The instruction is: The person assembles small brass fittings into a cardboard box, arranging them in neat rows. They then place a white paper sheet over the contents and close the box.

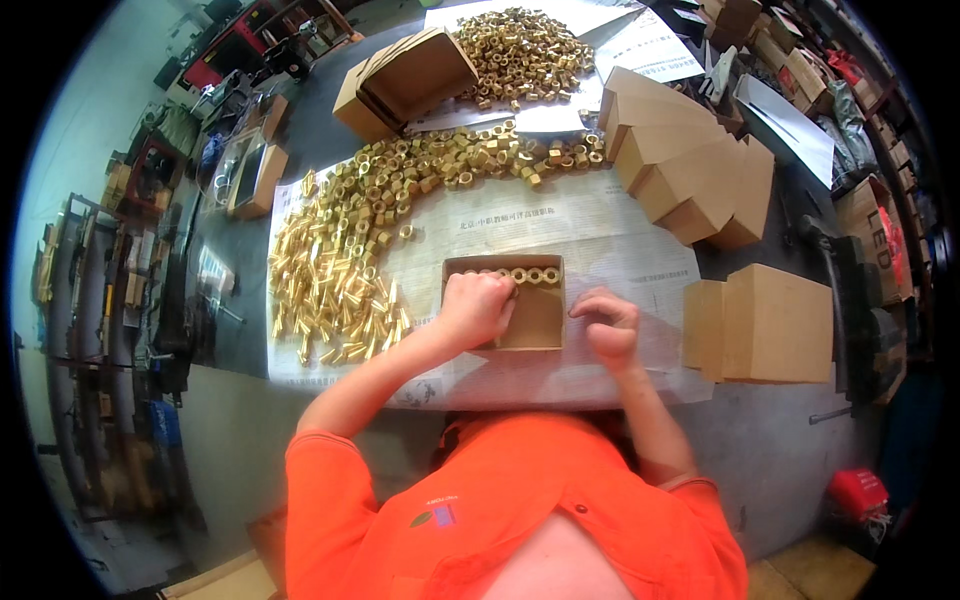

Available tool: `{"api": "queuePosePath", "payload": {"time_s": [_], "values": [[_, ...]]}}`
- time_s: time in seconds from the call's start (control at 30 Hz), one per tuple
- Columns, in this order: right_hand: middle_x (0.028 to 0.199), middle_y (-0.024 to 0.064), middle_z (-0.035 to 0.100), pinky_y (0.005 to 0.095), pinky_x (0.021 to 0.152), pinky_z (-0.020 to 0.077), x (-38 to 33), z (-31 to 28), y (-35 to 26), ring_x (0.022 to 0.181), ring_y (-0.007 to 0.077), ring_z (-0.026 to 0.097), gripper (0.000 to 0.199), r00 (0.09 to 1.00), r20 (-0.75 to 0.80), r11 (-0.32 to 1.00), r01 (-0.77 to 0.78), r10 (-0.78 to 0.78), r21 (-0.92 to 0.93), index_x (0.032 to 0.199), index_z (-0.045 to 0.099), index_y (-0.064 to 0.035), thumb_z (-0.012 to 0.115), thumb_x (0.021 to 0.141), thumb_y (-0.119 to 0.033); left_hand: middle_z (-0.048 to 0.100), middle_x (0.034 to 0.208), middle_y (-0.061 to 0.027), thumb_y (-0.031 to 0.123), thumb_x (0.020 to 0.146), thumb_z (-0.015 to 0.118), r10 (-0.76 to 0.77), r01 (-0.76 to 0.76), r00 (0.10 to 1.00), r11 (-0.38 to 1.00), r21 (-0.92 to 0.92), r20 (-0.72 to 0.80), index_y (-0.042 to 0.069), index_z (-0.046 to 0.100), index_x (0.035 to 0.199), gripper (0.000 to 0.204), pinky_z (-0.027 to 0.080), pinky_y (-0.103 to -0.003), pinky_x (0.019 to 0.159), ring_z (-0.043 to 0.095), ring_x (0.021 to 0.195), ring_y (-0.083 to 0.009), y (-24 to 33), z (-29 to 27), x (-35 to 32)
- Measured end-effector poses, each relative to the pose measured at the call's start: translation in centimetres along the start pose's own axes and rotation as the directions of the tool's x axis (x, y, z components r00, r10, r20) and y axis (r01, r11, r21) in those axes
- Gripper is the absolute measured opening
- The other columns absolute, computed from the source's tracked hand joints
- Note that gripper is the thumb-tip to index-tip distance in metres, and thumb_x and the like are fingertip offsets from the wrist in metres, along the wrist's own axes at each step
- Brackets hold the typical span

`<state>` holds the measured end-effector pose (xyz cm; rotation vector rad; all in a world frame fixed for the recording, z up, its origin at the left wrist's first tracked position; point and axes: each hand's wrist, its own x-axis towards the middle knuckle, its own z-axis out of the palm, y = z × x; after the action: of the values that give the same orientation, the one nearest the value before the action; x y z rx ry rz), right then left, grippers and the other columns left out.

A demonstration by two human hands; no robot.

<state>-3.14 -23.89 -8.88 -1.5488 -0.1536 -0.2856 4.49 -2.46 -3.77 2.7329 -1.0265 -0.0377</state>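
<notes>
My left hand [475,308] is closed on small, dense, slick brass hex nuts [528,275] rowed along the far wall of the small cardboard box [538,318], best pinched by their flats, while my curled, empty right hand [608,325] steadies its right wall

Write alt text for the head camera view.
A person's left hand reaches into a small open cardboard box holding a row of brass nuts, while the right hand rests at its edge. Loose brass parts and more cardboard boxes cover the newspaper-lined table.
</notes>
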Motion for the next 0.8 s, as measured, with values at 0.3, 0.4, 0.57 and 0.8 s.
{"api": "queuePosePath", "payload": {"time_s": [0.3,0.4,0.57,0.8], "values": [[0.076,0.0117,0.064,0.0277,0.069,0.0456,0.1,0.1,0.1,0.073,0.0212,0.058,0.025,0.999,0.024,0.999,0.032,-0.032,0.025,0.072,0.063,0.0029,0.047,0.053,-0.003,0.062,0.072,-0.0104,0.021,0.076,0.064,0.020,-0.020,0.999,1.000,-0.014,-0.036,0.008,0.063,0.081,0.014,0.049,-0.040,0.057,0.063,0.064,-0.0295,-0.4,0.5,0.2],[0.075,0.0117,0.063,0.0278,0.069,0.0454,0.2,0.1,0.0,0.072,0.0216,0.058,0.025,0.999,0.018,0.999,0.044,-0.044,0.018,0.071,0.063,0.0028,0.046,0.053,-0.003,0.064,0.073,-0.0115,0.022,0.077,0.065,0.017,-0.021,0.999,0.990,-0.138,-0.035,0.008,0.065,0.085,0.016,0.049,-0.040,0.057,0.063,0.066,-0.0297,-0.9,-0.5,0.3],[0.075,0.0117,0.063,0.0281,0.069,0.0453,0.1,0.2,-0.3,0.072,0.0218,0.058,0.025,0.999,-0.001,0.999,0.039,-0.039,0.000,0.070,0.062,0.0029,0.046,0.052,-0.002,0.065,0.068,-0.0114,0.017,0.082,0.062,-0.205,0.140,0.916,0.969,-0.202,-0.346,0.006,0.066,0.083,0.011,0.046,-0.034,0.051,0.064,0.059,-0.0239,-6.5,-4.6,0.6],[0.075,0.0120,0.064,0.0284,0.070,0.0454,0.4,0.3,-0.4,0.072,0.0220,0.058,0.025,0.999,0.010,0.999,0.033,-0.033,0.022,0.070,0.062,0.0031,0.046,0.053,-0.002,0.066,0.076,-0.0139,0.031,0.080,0.061,-0.406,0.434,0.899,0.878,0.203,-0.166,0.004,0.060,0.091,0.029,0.051,-0.044,0.064,0.065,0.072,-0.0305,-13.7,-1.4,0.3]]}}
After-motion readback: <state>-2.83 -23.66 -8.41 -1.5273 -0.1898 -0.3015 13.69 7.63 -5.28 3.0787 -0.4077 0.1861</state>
